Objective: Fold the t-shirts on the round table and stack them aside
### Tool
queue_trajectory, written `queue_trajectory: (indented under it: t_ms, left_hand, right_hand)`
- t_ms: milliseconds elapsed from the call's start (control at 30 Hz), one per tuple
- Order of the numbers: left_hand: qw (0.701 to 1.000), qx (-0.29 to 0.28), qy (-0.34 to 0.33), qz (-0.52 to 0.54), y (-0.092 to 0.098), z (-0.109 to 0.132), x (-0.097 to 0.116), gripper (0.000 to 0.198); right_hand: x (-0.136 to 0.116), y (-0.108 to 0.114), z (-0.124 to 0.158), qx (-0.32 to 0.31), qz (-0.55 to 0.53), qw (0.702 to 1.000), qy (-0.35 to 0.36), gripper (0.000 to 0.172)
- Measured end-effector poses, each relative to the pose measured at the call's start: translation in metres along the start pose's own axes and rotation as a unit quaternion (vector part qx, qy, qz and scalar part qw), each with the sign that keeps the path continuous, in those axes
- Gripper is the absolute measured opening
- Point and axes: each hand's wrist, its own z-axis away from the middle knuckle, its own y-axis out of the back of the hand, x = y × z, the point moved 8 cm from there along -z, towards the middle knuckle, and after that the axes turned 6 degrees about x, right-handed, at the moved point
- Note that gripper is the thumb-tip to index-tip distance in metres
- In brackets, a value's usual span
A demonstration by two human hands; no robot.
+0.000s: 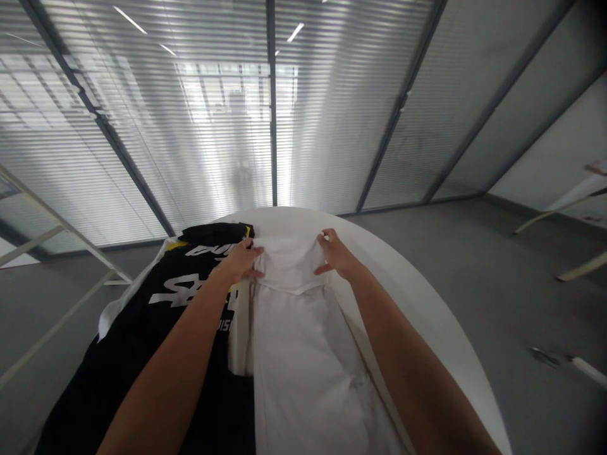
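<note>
A long, narrow white garment (303, 354) lies folded lengthwise on a round white table (417, 316); which kind of garment it is I cannot tell. Its far end is turned over into a short flap with a pointed lower edge. My left hand (239, 260) pinches the left corner of that flap. At the right corner, the fingers of my right hand (334, 256) are closed on the same cloth. Under my left forearm, a black garment (165, 341) with white lettering and yellow patches is spread out. A pale, cream-coloured piece (241, 335) shows between the two garments.
Glass partition panels with blinds (322, 126) stand behind the table. A white metal frame (61, 221) rises at the left. Pale legs of furniture (583, 268) and a small dark object (545, 357) are on the grey floor (455, 253) at the right.
</note>
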Motion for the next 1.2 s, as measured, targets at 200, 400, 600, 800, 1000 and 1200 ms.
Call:
queue_trajectory:
  t_ms: [200,400,600,800,1000,1200]
  left_hand:
    - [0.997,-0.020,-0.026,0.068,-0.009,-0.003,0.004,0.036]
    - [0.986,-0.004,-0.113,0.123,-0.002,-0.007,0.013,0.039]
    - [0.974,-0.024,-0.172,0.146,-0.002,-0.005,0.021,0.032]
    - [0.948,0.013,-0.294,0.118,0.005,0.004,0.039,0.024]
    - [0.963,-0.018,-0.234,0.133,0.004,0.002,0.031,0.025]
    - [0.960,-0.025,-0.269,0.075,0.005,0.007,0.040,0.016]
  right_hand:
    - [0.007,-0.002,-0.008,-0.019,-0.108,0.994,0.005,0.041]
    - [0.015,-0.004,-0.018,-0.017,-0.210,0.978,0.011,0.040]
    - [0.002,0.000,-0.009,-0.023,-0.266,0.962,0.047,0.040]
    - [-0.005,0.004,-0.005,-0.039,-0.322,0.943,0.073,0.034]
    - [0.001,0.001,-0.007,-0.048,-0.337,0.938,0.071,0.033]
    - [0.005,-0.001,-0.010,-0.051,-0.346,0.934,0.073,0.034]
